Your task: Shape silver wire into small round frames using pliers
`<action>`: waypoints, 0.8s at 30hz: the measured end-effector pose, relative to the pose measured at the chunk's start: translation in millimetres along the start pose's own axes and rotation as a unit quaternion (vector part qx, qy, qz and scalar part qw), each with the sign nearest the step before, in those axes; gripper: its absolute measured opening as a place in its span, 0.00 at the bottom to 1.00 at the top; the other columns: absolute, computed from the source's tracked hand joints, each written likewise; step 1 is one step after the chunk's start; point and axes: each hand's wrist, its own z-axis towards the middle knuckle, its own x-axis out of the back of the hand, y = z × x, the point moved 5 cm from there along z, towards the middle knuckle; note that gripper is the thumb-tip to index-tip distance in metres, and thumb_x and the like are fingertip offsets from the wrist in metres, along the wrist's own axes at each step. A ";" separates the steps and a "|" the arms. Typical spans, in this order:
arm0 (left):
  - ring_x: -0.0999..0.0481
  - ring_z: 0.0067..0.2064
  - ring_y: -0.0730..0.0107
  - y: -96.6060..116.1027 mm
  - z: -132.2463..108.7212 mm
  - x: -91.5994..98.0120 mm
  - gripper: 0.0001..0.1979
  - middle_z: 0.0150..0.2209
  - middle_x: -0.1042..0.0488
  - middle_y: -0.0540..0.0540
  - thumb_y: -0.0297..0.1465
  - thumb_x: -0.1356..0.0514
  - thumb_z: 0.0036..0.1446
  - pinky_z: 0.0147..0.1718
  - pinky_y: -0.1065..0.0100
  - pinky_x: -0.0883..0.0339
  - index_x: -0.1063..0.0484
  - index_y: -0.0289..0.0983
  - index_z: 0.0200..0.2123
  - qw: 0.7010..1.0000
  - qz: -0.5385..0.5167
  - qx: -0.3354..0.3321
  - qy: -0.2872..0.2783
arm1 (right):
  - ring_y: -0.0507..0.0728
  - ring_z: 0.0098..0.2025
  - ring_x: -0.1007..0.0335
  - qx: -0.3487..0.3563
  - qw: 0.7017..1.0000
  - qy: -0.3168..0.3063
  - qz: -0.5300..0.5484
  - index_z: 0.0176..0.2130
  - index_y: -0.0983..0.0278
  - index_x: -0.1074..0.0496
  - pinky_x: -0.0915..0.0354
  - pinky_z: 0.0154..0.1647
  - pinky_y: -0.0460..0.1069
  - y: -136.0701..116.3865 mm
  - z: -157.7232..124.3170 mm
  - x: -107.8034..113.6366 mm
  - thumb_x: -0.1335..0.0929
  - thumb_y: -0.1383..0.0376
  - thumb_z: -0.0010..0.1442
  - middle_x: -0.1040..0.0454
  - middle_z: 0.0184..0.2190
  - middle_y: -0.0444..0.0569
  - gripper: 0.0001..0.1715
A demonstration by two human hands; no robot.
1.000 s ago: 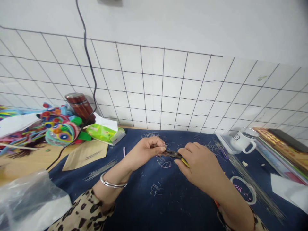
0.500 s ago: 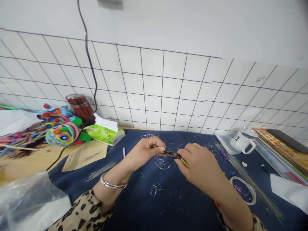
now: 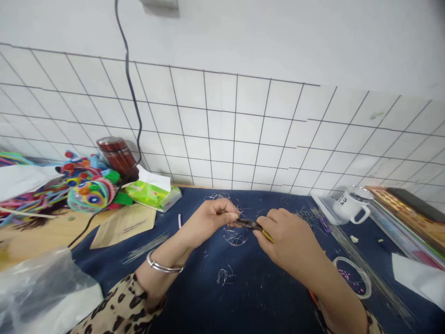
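Note:
My right hand point(image 3: 287, 232) is closed round the yellow handles of a pair of pliers point(image 3: 248, 224), whose dark jaws point left. At the jaw tips, my left hand point(image 3: 217, 215) pinches thumb against finger on a thin wire, of which only a little shows. Just below on the dark blue cloth point(image 3: 194, 297) lies a curved wire piece with small pink beads point(image 3: 234, 239). A small bundle of bent wires point(image 3: 225, 276) rests nearer to me. Whether the jaws are closed on the wire is too small to tell.
Straight wires point(image 3: 148, 248) lie left, and a longer bundle point(image 3: 375, 280) right, beside a round dish of pink beads point(image 3: 352, 277). A white mug point(image 3: 351, 204) and stacked books point(image 3: 410, 218) stand right. Left are a tissue pack point(image 3: 153, 195), red flask point(image 3: 118, 155) and plastic bag point(image 3: 45, 287).
Both hands stay nearly in place, with the pliers still at the left fingertips. The whole view has shifted very slightly.

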 end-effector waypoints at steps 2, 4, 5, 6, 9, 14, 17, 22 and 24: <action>0.30 0.29 0.72 -0.5 -0.2 0.2 0.06 0.26 0.27 0.47 0.29 0.41 0.53 0.31 0.69 0.37 0.31 0.32 0.26 1.000 -0.005 0.005 0.001 | 0.54 0.31 0.43 -0.002 1.000 0.002 -0.002 0.29 0.62 0.34 0.51 0.31 0.48 0.4 0.3 0.2 0.40 0.61 0.60 0.34 0.27 0.46 0.10; 0.30 0.29 0.73 -1.4 -0.4 0.3 0.05 0.27 0.26 0.47 0.28 0.41 0.53 0.31 0.69 0.37 0.31 0.32 0.27 1.000 -0.013 0.008 0.003 | 0.54 0.31 0.43 -0.003 1.000 0.003 -0.002 0.29 0.62 0.34 0.52 0.30 0.48 0.6 0.8 0.2 0.39 0.61 0.59 0.34 0.27 0.45 0.10; 0.30 0.29 0.73 -1.9 -0.5 0.3 0.05 0.27 0.26 0.48 0.28 0.41 0.53 0.31 0.70 0.37 0.31 0.32 0.27 1.000 -0.016 0.008 0.004 | 0.54 0.31 0.43 -0.002 1.000 0.003 -0.002 0.29 0.62 0.34 0.52 0.30 0.48 0.6 1.1 0.2 0.39 0.61 0.59 0.34 0.27 0.45 0.10; 0.30 0.29 0.73 -2.1 -0.6 0.3 0.05 0.27 0.26 0.48 0.28 0.41 0.53 0.31 0.70 0.37 0.31 0.32 0.27 1.000 -0.018 0.006 0.005 | 0.54 0.31 0.43 0.000 1.000 0.005 -0.001 0.29 0.62 0.34 0.52 0.30 0.48 0.5 1.3 0.1 0.39 0.61 0.59 0.34 0.27 0.45 0.10; 0.30 0.30 0.73 -1.7 -0.6 0.1 0.05 0.27 0.26 0.48 0.28 0.41 0.53 0.31 0.70 0.37 0.31 0.32 0.27 1.000 -0.019 0.001 0.006 | 0.54 0.31 0.43 0.004 1.000 0.008 0.000 0.29 0.62 0.34 0.52 0.30 0.48 0.5 1.7 -0.3 0.39 0.61 0.59 0.34 0.27 0.45 0.10; 0.30 0.30 0.73 0.1 -0.8 -0.1 0.04 0.27 0.27 0.48 0.27 0.41 0.53 0.31 0.70 0.37 0.31 0.32 0.27 1.000 -0.019 0.002 0.008 | 0.54 0.31 0.43 0.006 1.000 0.008 -0.003 0.29 0.61 0.34 0.52 0.30 0.48 0.3 1.2 0.0 0.40 0.61 0.60 0.34 0.27 0.45 0.10; 0.30 0.30 0.73 0.4 -1.2 -0.1 0.04 0.27 0.27 0.48 0.27 0.41 0.53 0.31 0.70 0.37 0.31 0.32 0.28 1.000 -0.018 0.002 0.009 | 0.54 0.31 0.43 0.004 1.000 0.009 -0.005 0.29 0.61 0.35 0.53 0.30 0.48 0.5 0.2 0.3 0.39 0.61 0.60 0.34 0.27 0.45 0.10; 0.29 0.30 0.73 0.0 -1.2 0.2 0.04 0.27 0.26 0.47 0.26 0.41 0.53 0.31 0.70 0.36 0.31 0.32 0.28 1.000 -0.020 -0.002 0.007 | 0.54 0.31 0.42 0.003 1.000 0.009 -0.001 0.30 0.61 0.34 0.53 0.29 0.48 1.9 -0.7 -1.2 0.39 0.61 0.60 0.34 0.27 0.45 0.09; 0.29 0.30 0.73 0.3 -0.8 0.4 0.04 0.27 0.26 0.47 0.26 0.42 0.53 0.31 0.70 0.36 0.31 0.31 0.28 1.000 -0.021 -0.004 0.006 | 0.54 0.31 0.42 0.003 1.000 0.011 0.000 0.30 0.61 0.34 0.53 0.29 0.48 2.3 -0.3 -1.9 0.39 0.61 0.60 0.34 0.27 0.45 0.10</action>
